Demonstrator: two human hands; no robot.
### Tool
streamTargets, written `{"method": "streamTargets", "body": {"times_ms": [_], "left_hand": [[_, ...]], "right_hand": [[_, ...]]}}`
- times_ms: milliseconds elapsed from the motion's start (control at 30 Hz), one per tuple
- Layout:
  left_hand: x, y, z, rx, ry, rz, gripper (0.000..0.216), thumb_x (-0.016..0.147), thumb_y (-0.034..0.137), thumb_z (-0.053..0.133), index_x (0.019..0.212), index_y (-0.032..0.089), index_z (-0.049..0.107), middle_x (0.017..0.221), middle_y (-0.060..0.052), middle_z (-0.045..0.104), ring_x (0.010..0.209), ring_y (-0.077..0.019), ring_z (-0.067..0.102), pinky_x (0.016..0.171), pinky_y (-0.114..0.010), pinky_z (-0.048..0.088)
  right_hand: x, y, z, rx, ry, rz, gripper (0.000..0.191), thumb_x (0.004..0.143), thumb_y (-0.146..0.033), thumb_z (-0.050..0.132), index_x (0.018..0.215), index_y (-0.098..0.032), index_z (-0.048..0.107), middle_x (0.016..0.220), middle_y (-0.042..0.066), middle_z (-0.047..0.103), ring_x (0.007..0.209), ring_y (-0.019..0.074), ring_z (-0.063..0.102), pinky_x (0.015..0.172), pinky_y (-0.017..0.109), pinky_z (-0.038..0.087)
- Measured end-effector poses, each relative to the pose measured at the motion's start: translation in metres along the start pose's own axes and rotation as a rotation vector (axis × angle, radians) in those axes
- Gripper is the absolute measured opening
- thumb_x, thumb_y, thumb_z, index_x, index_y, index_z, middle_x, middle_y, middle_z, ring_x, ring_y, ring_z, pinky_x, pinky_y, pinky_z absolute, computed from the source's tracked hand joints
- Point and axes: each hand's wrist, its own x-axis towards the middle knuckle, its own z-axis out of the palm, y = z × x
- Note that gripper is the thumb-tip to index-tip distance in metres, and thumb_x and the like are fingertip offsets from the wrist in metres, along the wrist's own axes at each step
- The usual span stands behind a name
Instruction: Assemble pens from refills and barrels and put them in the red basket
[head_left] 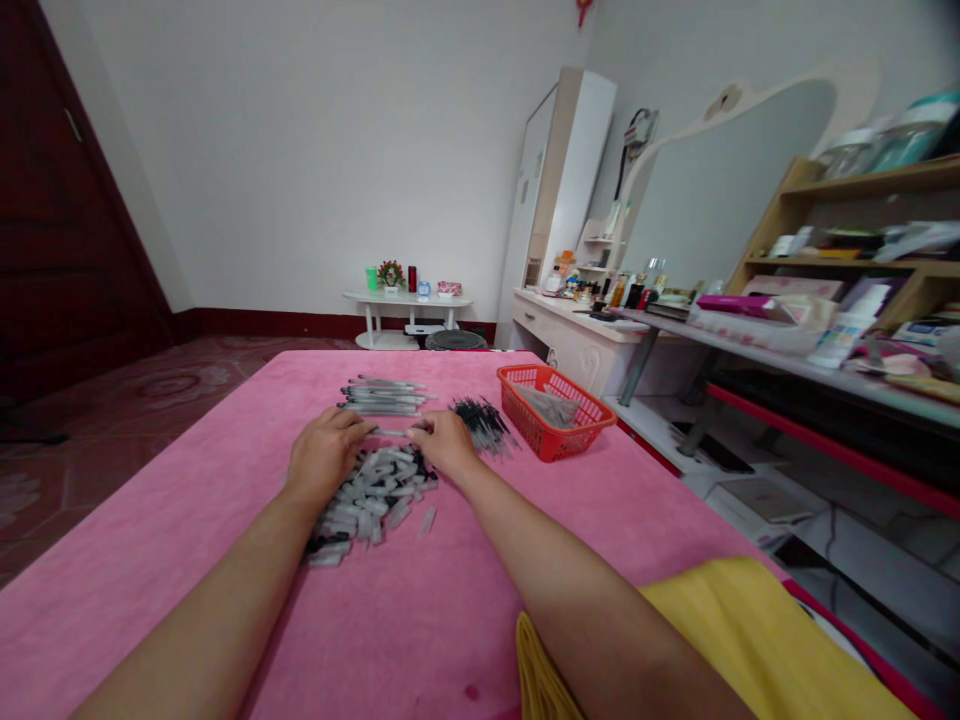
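Note:
Between my two hands, level above the pink cloth, is a thin clear pen (pixel 390 433). My left hand (pixel 324 452) pinches its left end, and my right hand (pixel 444 445) pinches its right end. Just below them lies a loose heap of pen caps (pixel 379 490), clear and whitish with some black parts. Beyond my hands, several pens (pixel 382 396) rest side by side in a row, dark at their left ends. To the right of my right hand sits a bundle of thin, black-ended pen refills (pixel 484 425). The fingertips partly hide the pen's ends.
A red plastic basket (pixel 551 440) with clear pieces inside stands at the table's right. Yellow fabric (pixel 712 620) lies over the near right corner of the pink cloth (pixel 360 640). Past the right edge are a cluttered shelf (pixel 780 345) and a dressing table (pixel 570 330).

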Motion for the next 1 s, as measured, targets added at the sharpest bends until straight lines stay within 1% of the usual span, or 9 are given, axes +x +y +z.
{"method": "streamTargets", "body": {"times_ms": [133,233,367,467,567,633,733,800,1000], "left_hand": [[0.0,0.003,-0.002,0.012,0.001,-0.014,0.026,0.084,0.023,0.047,0.096,0.025,0.07,0.088,-0.006,0.066,0.084,-0.021,0.054,0.07,-0.031,0.044],[0.001,0.006,-0.006,0.015,-0.007,-0.038,0.027,0.085,0.023,0.046,0.098,0.025,0.07,0.089,-0.006,0.066,0.086,-0.0211,0.054,0.07,-0.031,0.044],[0.002,0.007,-0.009,0.003,-0.027,-0.037,0.028,0.085,0.022,0.045,0.098,0.025,0.07,0.088,-0.006,0.066,0.085,-0.0213,0.052,0.07,-0.032,0.043],[0.002,0.007,-0.008,-0.011,-0.025,-0.045,0.026,0.085,0.023,0.047,0.097,0.025,0.07,0.087,-0.006,0.065,0.085,-0.0213,0.052,0.071,-0.032,0.043],[0.002,0.007,-0.008,-0.014,-0.041,-0.05,0.026,0.084,0.021,0.047,0.096,0.024,0.07,0.087,-0.006,0.065,0.087,-0.0216,0.051,0.073,-0.032,0.042],[0.002,0.008,-0.009,-0.021,-0.057,-0.044,0.026,0.085,0.02,0.047,0.097,0.024,0.069,0.088,-0.006,0.065,0.087,-0.0216,0.05,0.073,-0.032,0.041],[0.003,0.01,-0.012,-0.034,-0.069,-0.035,0.027,0.086,0.02,0.046,0.097,0.024,0.069,0.088,-0.005,0.064,0.087,-0.0212,0.05,0.074,-0.032,0.041],[0.003,0.01,-0.013,-0.039,-0.065,-0.032,0.027,0.086,0.021,0.045,0.098,0.024,0.069,0.088,-0.005,0.064,0.087,-0.021,0.05,0.074,-0.032,0.041],[0.004,0.01,-0.013,-0.057,-0.065,-0.022,0.026,0.087,0.021,0.045,0.097,0.023,0.069,0.086,-0.006,0.064,0.088,-0.0207,0.05,0.074,-0.032,0.041]], "right_hand": [[0.002,0.003,0.002,0.052,0.01,-0.047,0.019,0.067,-0.03,0.068,0.084,-0.022,0.07,0.077,0.0,0.07,0.069,0.0139,0.061,0.061,0.021,0.041],[0.003,0.005,0.003,0.019,-0.005,-0.046,0.021,0.074,-0.038,0.061,0.076,-0.02,0.071,0.071,0.001,0.069,0.067,0.0149,0.061,0.059,0.022,0.04],[0.004,0.005,0.003,0.02,-0.018,-0.038,0.013,0.071,-0.029,0.063,0.077,-0.02,0.071,0.072,0.001,0.069,0.067,0.0142,0.061,0.058,0.021,0.039],[0.002,0.0,0.0,0.028,-0.018,-0.051,0.017,0.07,-0.032,0.065,0.081,-0.019,0.071,0.074,0.001,0.07,0.068,0.0142,0.061,0.058,0.021,0.039],[-0.001,-0.005,-0.004,-0.025,-0.034,-0.021,0.028,0.078,-0.041,0.056,0.071,-0.018,0.07,0.066,0.002,0.068,0.063,0.0147,0.061,0.056,0.022,0.038],[-0.002,-0.006,-0.005,-0.063,-0.033,-0.003,0.027,0.079,-0.038,0.056,0.068,-0.018,0.07,0.063,0.002,0.067,0.062,0.0149,0.061,0.055,0.022,0.038],[0.0,-0.004,-0.004,-0.041,-0.024,-0.026,0.012,0.071,-0.028,0.063,0.077,-0.02,0.071,0.071,0.001,0.07,0.068,0.0146,0.062,0.057,0.021,0.039],[0.002,-0.001,-0.001,0.002,-0.029,-0.048,0.016,0.069,-0.024,0.066,0.083,-0.021,0.071,0.077,0.001,0.071,0.07,0.0142,0.063,0.059,0.02,0.04],[0.004,0.002,-0.002,-0.017,-0.113,-0.029,0.019,0.079,-0.029,0.057,0.075,-0.019,0.072,0.064,0.001,0.069,0.055,0.0125,0.061,0.055,0.021,0.04]]}}
